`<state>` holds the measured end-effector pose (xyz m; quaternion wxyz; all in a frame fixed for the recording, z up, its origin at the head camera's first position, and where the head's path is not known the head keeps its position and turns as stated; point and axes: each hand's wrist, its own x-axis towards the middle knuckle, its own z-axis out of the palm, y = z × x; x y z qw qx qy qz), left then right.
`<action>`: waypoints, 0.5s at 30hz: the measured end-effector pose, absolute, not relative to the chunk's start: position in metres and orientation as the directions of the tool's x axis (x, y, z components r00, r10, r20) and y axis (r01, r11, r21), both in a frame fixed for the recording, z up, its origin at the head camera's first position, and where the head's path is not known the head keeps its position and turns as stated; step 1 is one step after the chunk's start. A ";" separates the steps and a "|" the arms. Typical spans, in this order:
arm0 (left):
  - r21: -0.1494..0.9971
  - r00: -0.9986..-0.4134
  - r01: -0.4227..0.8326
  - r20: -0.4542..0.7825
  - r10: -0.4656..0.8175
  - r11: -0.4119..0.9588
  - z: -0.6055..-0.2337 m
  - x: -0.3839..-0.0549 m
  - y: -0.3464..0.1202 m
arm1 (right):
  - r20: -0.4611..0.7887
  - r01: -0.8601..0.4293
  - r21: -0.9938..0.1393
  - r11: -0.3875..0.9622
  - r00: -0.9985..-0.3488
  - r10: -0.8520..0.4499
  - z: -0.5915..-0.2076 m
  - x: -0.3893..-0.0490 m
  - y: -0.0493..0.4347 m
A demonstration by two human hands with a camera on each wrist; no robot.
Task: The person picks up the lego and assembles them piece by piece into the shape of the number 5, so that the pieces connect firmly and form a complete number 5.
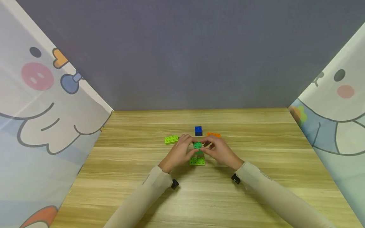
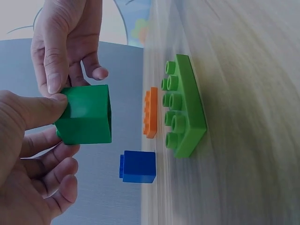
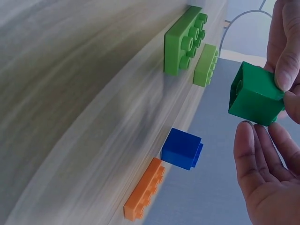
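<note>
A green two-by-two toy brick (image 1: pixel 197 145) is held above the table between both hands, studs up. In the left wrist view its open, hollow underside faces the tabletop. My left hand (image 1: pixel 180 150) pinches it, thumb on one face and fingers on the far side. The right hand (image 1: pixel 219 152) grips the same brick from the other side; in the right wrist view its thumb reaches the stud end and its fingertips (image 3: pixel 244 136) lie against or just beside the lower face. Below and nearer the person, a light-green long brick (image 1: pixel 197 161) lies on the table, studs up.
Beyond the hands stands a blue brick (image 1: pixel 198 131), with a flat orange brick (image 1: pixel 214 135) to its right. Another light-green brick (image 1: pixel 171 139) lies left of the left hand. A grey panel (image 1: pixel 182 63) rises behind the wooden table (image 1: pixel 128 190); printed curtains flank it.
</note>
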<state>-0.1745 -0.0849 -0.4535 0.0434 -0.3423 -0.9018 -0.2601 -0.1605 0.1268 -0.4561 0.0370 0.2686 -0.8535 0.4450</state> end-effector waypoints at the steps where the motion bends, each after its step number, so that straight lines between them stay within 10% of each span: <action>1: 0.442 -0.762 0.640 0.260 0.593 0.629 -0.454 -0.174 -0.085 | 0.304 -0.494 -0.739 0.457 -0.851 -0.428 -0.457 -0.161 0.127; 15: 0.458 -0.730 0.674 0.296 0.616 0.579 -0.458 -0.174 -0.088 | 0.233 -0.457 -0.759 0.464 -0.855 -0.463 -0.455 -0.160 0.127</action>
